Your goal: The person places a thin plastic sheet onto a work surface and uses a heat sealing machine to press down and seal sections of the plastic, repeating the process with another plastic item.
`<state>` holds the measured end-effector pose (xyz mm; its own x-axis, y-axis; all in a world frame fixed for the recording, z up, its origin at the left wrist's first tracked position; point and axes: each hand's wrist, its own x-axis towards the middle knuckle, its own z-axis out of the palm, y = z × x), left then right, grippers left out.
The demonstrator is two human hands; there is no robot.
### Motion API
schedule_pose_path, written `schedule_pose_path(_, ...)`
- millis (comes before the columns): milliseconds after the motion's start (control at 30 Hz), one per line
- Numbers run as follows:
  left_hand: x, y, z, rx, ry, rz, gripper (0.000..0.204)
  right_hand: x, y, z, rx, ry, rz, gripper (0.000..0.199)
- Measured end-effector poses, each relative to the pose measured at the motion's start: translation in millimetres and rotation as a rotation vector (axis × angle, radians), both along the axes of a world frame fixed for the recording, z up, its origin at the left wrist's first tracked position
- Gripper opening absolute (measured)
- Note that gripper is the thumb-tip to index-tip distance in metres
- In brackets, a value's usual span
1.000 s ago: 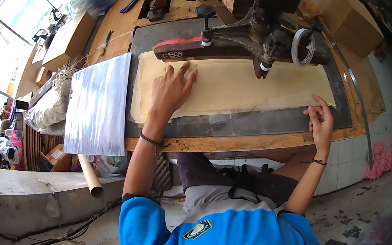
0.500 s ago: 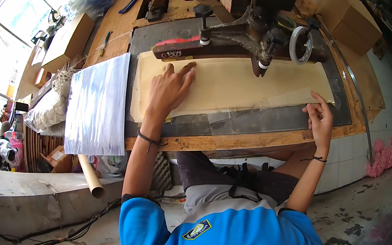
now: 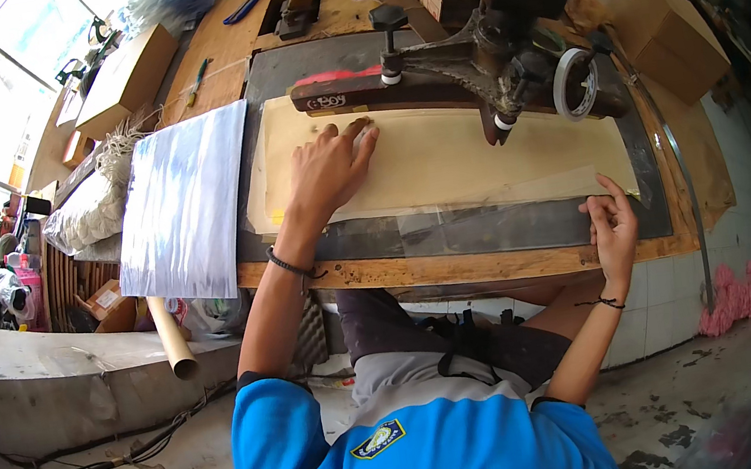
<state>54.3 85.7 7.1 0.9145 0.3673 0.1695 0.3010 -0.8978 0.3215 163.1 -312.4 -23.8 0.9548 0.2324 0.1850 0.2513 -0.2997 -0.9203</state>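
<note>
A long cream sheet (image 3: 481, 162) lies on a dark board on the wooden table, with a clear film-like strip along its near edge. My left hand (image 3: 333, 168) rests on the sheet's left part, its fingers partly bent and reaching toward the dark bar (image 3: 346, 95) of a metal clamp-like machine (image 3: 475, 57). I see nothing held in it. At the board's front right edge is my right hand (image 3: 614, 225), index finger stretched and the others loosely curled, with nothing visible in it.
A shiny white sheet (image 3: 184, 204) overhangs the table's left edge. Behind it are a cardboard box (image 3: 124, 83) and a cutter knife (image 3: 199, 82). A tape roll (image 3: 575, 84) hangs on the machine, near another carton (image 3: 668, 30). Pink strands (image 3: 744, 293) lie at the right.
My left hand has shifted slightly, and its fingers are more bent and closer together near the bar. The right hand has stayed in place.
</note>
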Motion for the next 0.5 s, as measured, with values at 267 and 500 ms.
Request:
schedule_pose_path(267,1.8,6.6,0.1,-0.023,-0.028,-0.037,0.047,0.2,-0.1,0.0,0.009,-0.011,0.007,0.042)
schedule_pose_path(500,5.7,10.2,-6.1,-0.012,-0.063,-0.058,0.045,0.6,-1.8,-0.1,0.030,-0.002,0.025,0.040)
